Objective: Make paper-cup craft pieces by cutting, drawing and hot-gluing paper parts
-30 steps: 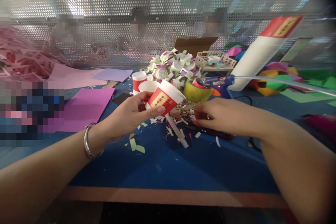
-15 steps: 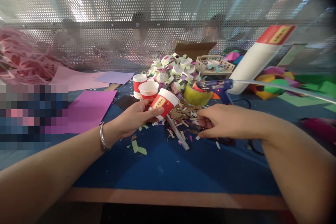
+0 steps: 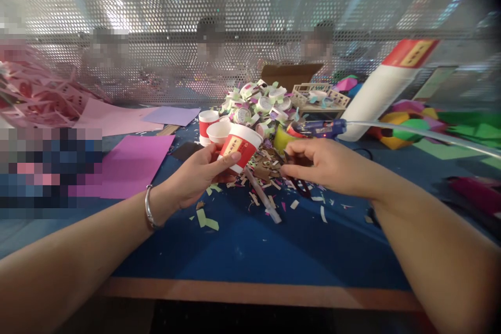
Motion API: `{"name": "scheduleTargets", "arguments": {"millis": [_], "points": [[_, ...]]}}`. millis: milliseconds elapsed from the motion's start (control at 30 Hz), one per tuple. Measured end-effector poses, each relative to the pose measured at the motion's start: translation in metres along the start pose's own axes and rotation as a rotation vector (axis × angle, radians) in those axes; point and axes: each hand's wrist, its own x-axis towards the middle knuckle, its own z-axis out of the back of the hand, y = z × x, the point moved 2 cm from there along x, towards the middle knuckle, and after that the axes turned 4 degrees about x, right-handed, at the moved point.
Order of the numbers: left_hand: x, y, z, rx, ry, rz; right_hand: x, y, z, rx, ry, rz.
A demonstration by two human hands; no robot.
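My left hand [image 3: 203, 175] is closed around a red-and-white paper cup [image 3: 240, 148], tilted with its rim up to the right. Two more paper cups stand behind it, one [image 3: 209, 126] upright at the left, the other [image 3: 219, 130] partly covered by the held cup. My right hand [image 3: 317, 164] is closed in a pinch on what look like scissors [image 3: 301, 188]; a dark red handle loop hangs below the fingers, and the blades are mostly hidden. Just behind it lies a blue glue gun [image 3: 324, 128] with a long clear glue stick [image 3: 407, 133] in its back, its grip hidden.
Paper scraps [image 3: 270, 169] and a loose glue stick [image 3: 266, 201] lie mid-table. Behind rises a heap of decorated cup pieces [image 3: 258, 104]. A long cup stack [image 3: 385, 91] leans at right; a magenta sheet [image 3: 135, 164] lies left. Beyond the perforated screen [image 3: 156, 5] are people.
My right hand has risen and moved left toward the cup, the scissors lifted off the table with it. My left hand has shifted slightly left, turning the cup a little.
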Motion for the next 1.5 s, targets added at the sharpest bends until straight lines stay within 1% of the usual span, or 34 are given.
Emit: {"name": "scheduleTargets", "arguments": {"millis": [67,133,233,400,467,533,600,633,733,833,900,933,1033,1133,1267,1333,1400,1467,1500], "points": [[0.000,0.000,-0.002,0.039,-0.010,-0.023,0.000,0.002,-0.002,0.144,-0.036,0.019],[-0.001,0.001,-0.003,0.117,-0.034,-0.058,-0.001,0.006,-0.005,0.301,-0.043,-0.002],[-0.002,0.003,-0.003,0.265,-0.080,-0.155,0.000,0.013,-0.014,0.462,-0.047,-0.046],[-0.005,0.004,-0.001,0.444,-0.150,-0.308,0.004,0.021,-0.028,0.598,-0.194,-0.014],[-0.005,0.005,-0.001,0.486,-0.186,-0.346,0.005,0.022,-0.032,0.580,-0.196,-0.006],[-0.006,0.004,-0.001,0.501,-0.222,-0.384,0.005,0.022,-0.034,0.514,-0.176,0.002],[-0.007,0.003,-0.003,0.460,-0.221,-0.399,0.004,0.022,-0.033,0.461,-0.176,0.016],[-0.007,0.003,-0.004,0.414,-0.204,-0.382,0.003,0.021,-0.033,0.450,-0.188,0.023],[-0.009,-0.001,-0.006,0.195,-0.116,-0.248,0.002,0.019,-0.030,0.438,-0.234,0.042],[-0.010,-0.006,-0.007,-0.061,0.003,-0.129,0.003,0.015,-0.028,0.392,-0.279,0.030],[-0.010,-0.009,-0.008,-0.164,0.051,-0.086,0.003,0.012,-0.028,0.373,-0.298,0.020],[-0.010,-0.009,-0.007,-0.181,0.051,-0.067,0.003,0.011,-0.028,0.372,-0.302,0.019],[-0.010,-0.008,-0.007,-0.166,-0.020,-0.058,0.005,0.008,-0.030,0.384,-0.299,0.016],[-0.010,-0.007,-0.009,-0.154,-0.077,-0.113,0.007,0.007,-0.031,0.400,-0.310,0.031],[-0.010,-0.006,-0.012,-0.096,-0.113,-0.183,0.008,0.010,-0.031,0.428,-0.336,0.040],[-0.009,-0.006,-0.013,-0.047,-0.142,-0.226,0.007,0.012,-0.030,0.428,-0.372,0.029],[-0.009,-0.006,-0.014,0.006,-0.187,-0.264,0.005,0.013,-0.028,0.418,-0.437,0.031],[-0.008,-0.009,-0.017,0.051,-0.235,-0.283,0.004,0.015,-0.027,0.417,-0.487,0.026],[-0.008,-0.010,-0.019,0.060,-0.252,-0.284,0.003,0.015,-0.027,0.422,-0.492,0.015]]}}
